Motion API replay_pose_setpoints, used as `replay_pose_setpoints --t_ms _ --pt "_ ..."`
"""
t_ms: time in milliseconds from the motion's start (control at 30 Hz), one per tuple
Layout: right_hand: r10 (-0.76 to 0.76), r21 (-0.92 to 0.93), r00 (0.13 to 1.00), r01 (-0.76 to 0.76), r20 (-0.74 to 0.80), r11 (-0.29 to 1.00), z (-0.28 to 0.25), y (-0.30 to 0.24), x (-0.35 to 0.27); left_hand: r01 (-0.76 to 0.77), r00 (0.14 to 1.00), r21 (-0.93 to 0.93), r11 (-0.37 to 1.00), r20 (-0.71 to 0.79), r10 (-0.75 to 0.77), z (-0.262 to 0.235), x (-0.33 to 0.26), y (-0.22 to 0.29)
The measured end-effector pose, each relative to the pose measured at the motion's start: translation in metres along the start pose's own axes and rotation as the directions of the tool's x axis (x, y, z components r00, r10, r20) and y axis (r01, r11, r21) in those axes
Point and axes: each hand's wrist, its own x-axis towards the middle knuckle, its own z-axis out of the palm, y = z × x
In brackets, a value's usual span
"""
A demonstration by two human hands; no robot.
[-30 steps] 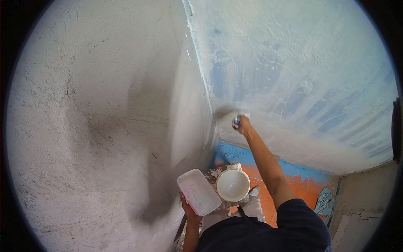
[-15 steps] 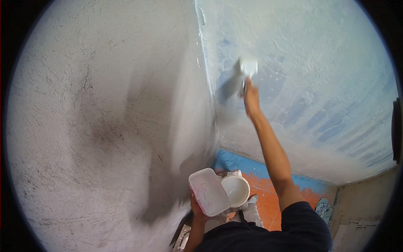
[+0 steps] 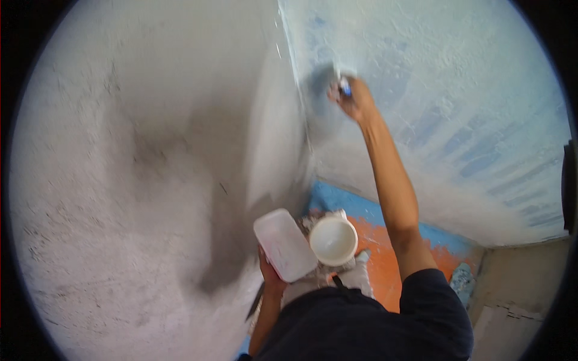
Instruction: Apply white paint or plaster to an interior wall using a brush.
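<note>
My right hand is raised to the patchy blue-and-white wall, close to the corner. Its fingers are wrapped round the handle of a paintbrush; the bristles are mostly hidden behind the hand. Low in front of my body, my left hand grips a shallow whitish plastic tub by its side. Pinkish smears mark the inside of this rectangular tub. Just right of it stands a round white bucket with pale stuff inside, not touched by either hand.
A rough grey wall fills the left side and meets the painted wall in a corner. Below, the floor is orange with a blue band along the wall. A crumpled bluish bundle lies at the lower right.
My right hand has moved up and slightly left along the wall, and the wrist has turned so the brush points away. The tub and bucket now appear higher in view.
</note>
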Motion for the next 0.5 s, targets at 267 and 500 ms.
replay_pose_setpoints --t_ms 267,500 --pt "-0.372 -0.735 0.894 0.426 0.251 0.528 0.069 -0.024 -0.179 0.102 0.982 0.005 0.995 0.158 -0.101 -0.008 0.041 -0.017" --pt "0.099 -0.807 0.994 -0.100 -0.052 0.582 -0.045 0.018 -0.336 0.384 0.900 -0.062 0.921 0.247 -0.359 -0.004 0.061 -0.062"
